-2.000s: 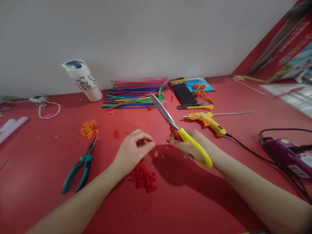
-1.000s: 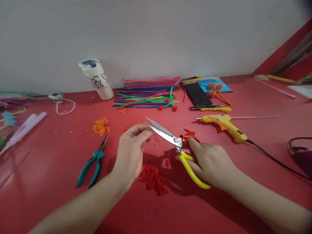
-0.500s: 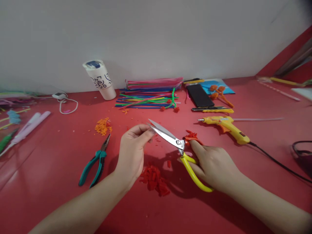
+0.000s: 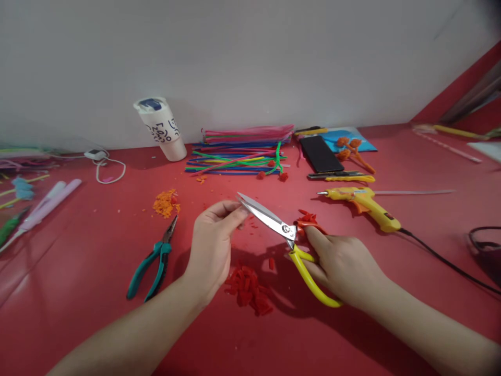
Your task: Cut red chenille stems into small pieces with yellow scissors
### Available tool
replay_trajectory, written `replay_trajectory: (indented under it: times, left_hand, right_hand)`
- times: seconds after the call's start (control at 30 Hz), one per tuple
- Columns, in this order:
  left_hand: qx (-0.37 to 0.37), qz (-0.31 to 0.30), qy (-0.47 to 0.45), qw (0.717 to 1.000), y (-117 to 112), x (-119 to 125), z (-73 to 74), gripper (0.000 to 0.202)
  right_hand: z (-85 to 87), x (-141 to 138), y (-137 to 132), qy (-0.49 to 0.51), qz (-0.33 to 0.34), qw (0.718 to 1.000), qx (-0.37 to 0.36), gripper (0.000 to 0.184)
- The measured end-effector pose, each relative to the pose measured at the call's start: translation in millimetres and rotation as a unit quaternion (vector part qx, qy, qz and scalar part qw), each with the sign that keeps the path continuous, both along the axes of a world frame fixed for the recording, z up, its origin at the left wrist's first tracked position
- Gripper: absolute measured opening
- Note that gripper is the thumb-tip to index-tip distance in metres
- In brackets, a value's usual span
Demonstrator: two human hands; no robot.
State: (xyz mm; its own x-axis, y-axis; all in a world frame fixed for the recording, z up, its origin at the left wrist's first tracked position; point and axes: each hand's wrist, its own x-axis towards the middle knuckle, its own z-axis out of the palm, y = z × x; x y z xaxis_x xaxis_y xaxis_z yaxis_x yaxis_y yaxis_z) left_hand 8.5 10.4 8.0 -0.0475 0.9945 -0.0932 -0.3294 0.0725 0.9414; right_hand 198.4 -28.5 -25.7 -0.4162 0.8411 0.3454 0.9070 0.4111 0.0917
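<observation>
My right hand (image 4: 340, 263) grips the yellow handles of a pair of scissors (image 4: 274, 223), whose steel blades point up and left, closed or nearly so. A red piece (image 4: 307, 220) sits at the thumb beside the pivot. My left hand (image 4: 214, 241) is pinched at the blade tips, thumb against forefinger; what it holds is too small to make out. Beneath the two hands lies a heap of red cuttings (image 4: 246, 289) on the red table (image 4: 78, 313).
Teal pliers (image 4: 153, 259) lie left of my left hand, orange cuttings (image 4: 165, 203) behind them. A yellow glue gun (image 4: 364, 202) with black cord lies at the right. Coloured pipe cleaners (image 4: 238, 154), a white cup (image 4: 161, 129), a black phone (image 4: 320, 153) line the wall.
The scissors swung down from pointing away to lying across toward my left hand, which rose to meet the blade tips. Over the last half second almost nothing moved.
</observation>
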Motion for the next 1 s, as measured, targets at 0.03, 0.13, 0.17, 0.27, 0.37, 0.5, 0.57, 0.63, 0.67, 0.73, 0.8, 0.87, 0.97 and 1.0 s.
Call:
replay_trajectory:
  times: [0.03,0.13,0.17,0.27,0.37,0.5,0.57,0.63,0.67,0.73,0.8,0.87,0.97,1.0]
  left_hand:
    - [0.001,-0.001,0.0,1.0,0,0,0.2,0.004]
    - [0.005,-0.004,-0.004,1.0,0,-1,0.6,0.003]
    - [0.004,-0.006,-0.008,1.0,1,-1,0.6,0.003]
    - [-0.004,-0.013,-0.029,0.999,1,0,0.0,0.003]
    - [-0.012,-0.018,-0.047,0.999,0,2,-1.1,0.004]
    - [-0.018,-0.021,-0.048,0.998,-1,2,-2.1,0.004]
    - [-0.015,-0.022,-0.039,0.999,-1,2,-2.4,0.004]
    - [-0.007,-0.022,-0.012,1.0,-1,1,-2.5,0.005]
    - [0.0,-0.024,0.011,1.0,-1,1,-2.4,0.005]
    - [0.033,-0.04,0.094,0.994,-1,0,-1.8,0.004]
    - [0.092,-0.07,0.211,0.971,-2,0,-1.1,0.003]
    - [0.155,-0.106,0.317,0.93,-5,2,-1.0,0.005]
    - [0.209,-0.158,0.402,0.877,-9,7,-3.6,0.006]
    - [0.219,-0.173,0.415,0.866,-11,8,-5.1,0.007]
  right_hand:
    - [-0.2,0,0,0.003,-0.001,1.0,-0.002,0.04]
    - [1.9,0,0,0.032,-0.014,0.999,-0.038,0.037]
    - [3.6,0,-1,0.052,-0.023,0.996,-0.071,0.035]
    - [10.4,-1,-1,0.139,-0.043,0.968,-0.203,0.031]
    - [14.7,-2,1,0.179,-0.05,0.948,-0.26,0.026]
    - [14.1,-3,2,0.149,-0.071,0.953,-0.254,0.024]
    - [13.8,-4,2,0.177,-0.067,0.943,-0.272,0.025]
    - [14.4,-3,2,0.245,-0.053,0.92,-0.301,0.026]
    - [14.9,-3,2,0.287,-0.044,0.903,-0.315,0.028]
    - [16.0,-3,2,0.371,-0.034,0.865,-0.336,0.031]
    - [16.9,-3,2,0.443,-0.041,0.824,-0.35,0.035]
    - [17.8,-5,2,0.499,-0.057,0.785,-0.364,0.035]
    - [20.3,-8,3,0.538,-0.092,0.745,-0.385,0.025]
    - [21.5,-9,3,0.538,-0.102,0.742,-0.387,0.022]
